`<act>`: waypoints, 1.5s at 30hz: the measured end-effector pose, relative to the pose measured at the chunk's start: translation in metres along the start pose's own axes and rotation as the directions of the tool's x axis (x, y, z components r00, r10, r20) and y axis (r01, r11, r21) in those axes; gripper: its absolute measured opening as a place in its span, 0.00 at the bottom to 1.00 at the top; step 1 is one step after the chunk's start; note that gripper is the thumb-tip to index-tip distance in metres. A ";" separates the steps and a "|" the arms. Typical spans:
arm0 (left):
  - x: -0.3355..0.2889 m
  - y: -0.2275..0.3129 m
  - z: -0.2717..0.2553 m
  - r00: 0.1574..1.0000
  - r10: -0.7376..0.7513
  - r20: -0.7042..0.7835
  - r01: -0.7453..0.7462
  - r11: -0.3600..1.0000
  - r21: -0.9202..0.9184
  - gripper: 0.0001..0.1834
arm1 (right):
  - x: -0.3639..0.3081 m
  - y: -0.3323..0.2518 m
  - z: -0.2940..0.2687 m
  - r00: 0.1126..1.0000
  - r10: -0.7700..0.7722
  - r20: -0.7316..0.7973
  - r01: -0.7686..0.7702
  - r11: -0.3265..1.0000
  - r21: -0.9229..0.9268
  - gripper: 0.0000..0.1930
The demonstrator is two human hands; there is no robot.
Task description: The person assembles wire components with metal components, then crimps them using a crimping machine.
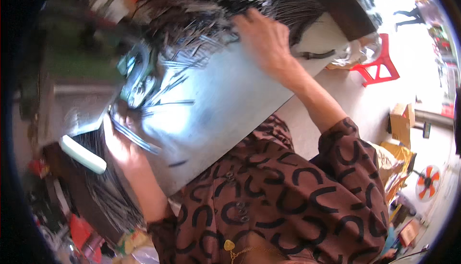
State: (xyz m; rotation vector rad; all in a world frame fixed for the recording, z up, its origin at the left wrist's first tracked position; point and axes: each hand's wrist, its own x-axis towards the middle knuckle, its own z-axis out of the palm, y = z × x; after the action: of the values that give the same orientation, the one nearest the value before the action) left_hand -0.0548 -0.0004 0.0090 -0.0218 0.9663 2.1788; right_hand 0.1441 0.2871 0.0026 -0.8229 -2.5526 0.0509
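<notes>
My left hand (120,141) is closed around a few thin dark metal-looking strips (136,137), beside a green machine with a brightly lit work area (139,88). The strips point down toward the near part of the metal tabletop (225,96). Up at the far side, my right hand (266,43) reaches to the edge of a large heap of similar dark strips (192,26). Its fingertips are smeared by motion, so whether they grip anything is unclear. Several loose strips lie between the heap and the lit area.
A pale rounded bar (83,154) sticks out left of my left forearm, above more bundled strips (113,201). A curved dark piece (315,54) lies near the table's right corner. Beyond stand a red plastic stool (379,64), a cardboard box (401,120) and a fan (427,182).
</notes>
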 end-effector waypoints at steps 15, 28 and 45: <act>-0.010 -0.016 -0.004 0.989 0.032 -0.147 0.004 0.972 0.237 0.12 | -0.004 -0.090 -0.069 0.821 -0.427 -0.378 0.553 0.760 0.342 0.08; -0.007 -0.035 0.015 0.958 0.280 -0.066 -0.226 0.875 0.427 0.14 | -0.009 -0.158 0.021 0.825 -0.199 0.529 -0.487 0.224 0.844 0.11; -0.001 -0.029 0.017 0.970 0.245 -0.004 -0.219 0.876 0.429 0.13 | -0.004 -0.171 0.021 0.803 -0.149 0.577 -0.569 0.096 0.817 0.09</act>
State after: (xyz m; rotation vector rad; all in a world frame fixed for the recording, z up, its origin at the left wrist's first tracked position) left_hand -0.0310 0.0234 0.0031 0.2527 1.5306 2.1380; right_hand 0.0442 0.1464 0.0109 -0.5719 -1.9023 2.1819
